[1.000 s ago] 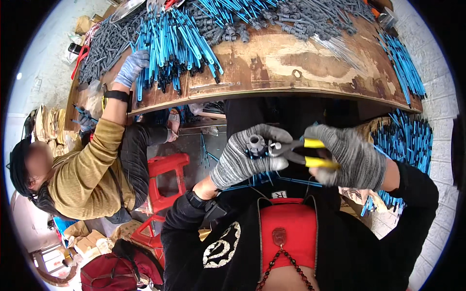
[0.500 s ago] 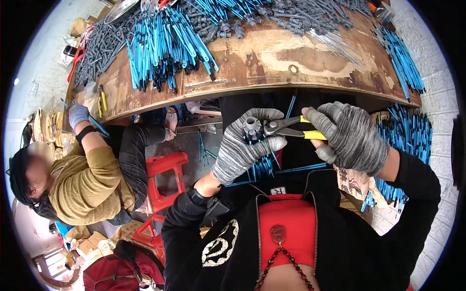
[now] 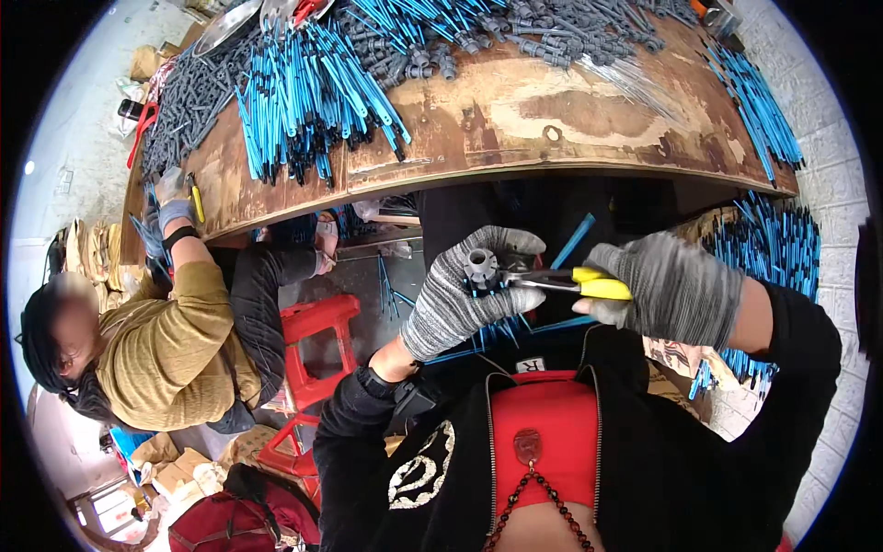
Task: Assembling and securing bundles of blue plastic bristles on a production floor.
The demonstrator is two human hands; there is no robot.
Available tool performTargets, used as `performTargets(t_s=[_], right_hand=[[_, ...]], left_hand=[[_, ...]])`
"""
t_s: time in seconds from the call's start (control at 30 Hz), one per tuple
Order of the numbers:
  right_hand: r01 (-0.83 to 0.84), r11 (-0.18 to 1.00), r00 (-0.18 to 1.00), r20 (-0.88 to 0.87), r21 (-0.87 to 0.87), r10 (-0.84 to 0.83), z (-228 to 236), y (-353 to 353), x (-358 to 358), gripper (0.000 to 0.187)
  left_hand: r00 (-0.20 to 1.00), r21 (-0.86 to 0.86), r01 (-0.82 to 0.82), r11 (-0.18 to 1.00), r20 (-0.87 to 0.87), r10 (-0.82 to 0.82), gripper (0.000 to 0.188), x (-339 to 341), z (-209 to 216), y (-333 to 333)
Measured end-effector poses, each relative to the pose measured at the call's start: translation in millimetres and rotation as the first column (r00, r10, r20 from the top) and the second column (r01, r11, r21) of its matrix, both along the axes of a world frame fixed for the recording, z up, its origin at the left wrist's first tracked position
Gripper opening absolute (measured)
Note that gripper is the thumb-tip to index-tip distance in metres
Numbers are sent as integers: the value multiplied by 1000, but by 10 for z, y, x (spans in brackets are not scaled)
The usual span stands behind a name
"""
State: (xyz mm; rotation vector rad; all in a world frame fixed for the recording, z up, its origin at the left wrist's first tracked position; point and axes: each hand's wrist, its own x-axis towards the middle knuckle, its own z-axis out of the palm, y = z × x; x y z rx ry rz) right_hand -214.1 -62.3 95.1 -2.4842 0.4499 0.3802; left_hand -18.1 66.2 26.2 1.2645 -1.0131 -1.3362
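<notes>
My left hand (image 3: 474, 287), in a grey striped knit glove, is closed around a grey plastic fitting (image 3: 479, 268) with a round, toothed open end facing up. Blue rods (image 3: 497, 328) stick out below that hand. In my right hand (image 3: 667, 287), gloved alike and blurred by motion, are pliers with yellow handles (image 3: 602, 283). Their metal jaws (image 3: 540, 278) reach to the side of the fitting by my left fingertips; what they bite on is too small to tell. A blue strip (image 3: 576, 241) slants upward behind the pliers.
Blue rods (image 3: 308, 97) and grey fittings (image 3: 189, 110) are heaped on the wooden table (image 3: 441, 129). More blue rods (image 3: 768, 244) stand at the right. A co-worker (image 3: 152, 340) sits at the left by yellow-handled pliers (image 3: 195, 198). Red stools (image 3: 317, 317) stand between us.
The pliers have turned and their handles have come closer together. A blue strip now shows more plainly behind them. At the left, the co-worker's gloved hand has moved along the table edge toward the pliers there.
</notes>
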Motion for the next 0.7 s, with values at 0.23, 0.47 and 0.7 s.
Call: performTargets(t_s=[0.23,0.47,0.7], right_hand=[[107,870,973,131,482,-192,-608,146,-18,28],[226,692,974,-162,686,-157,-213,-87,5,29],[515,335,852,-515,789,-97,-89,-13,-28,34]], left_hand=[[990,19,140,990,11,-141,48,168,-67,65],[955,36,216,976,203,-218,44,170,22,27],[944,55,252,966,204,-258,45,120,86,59]])
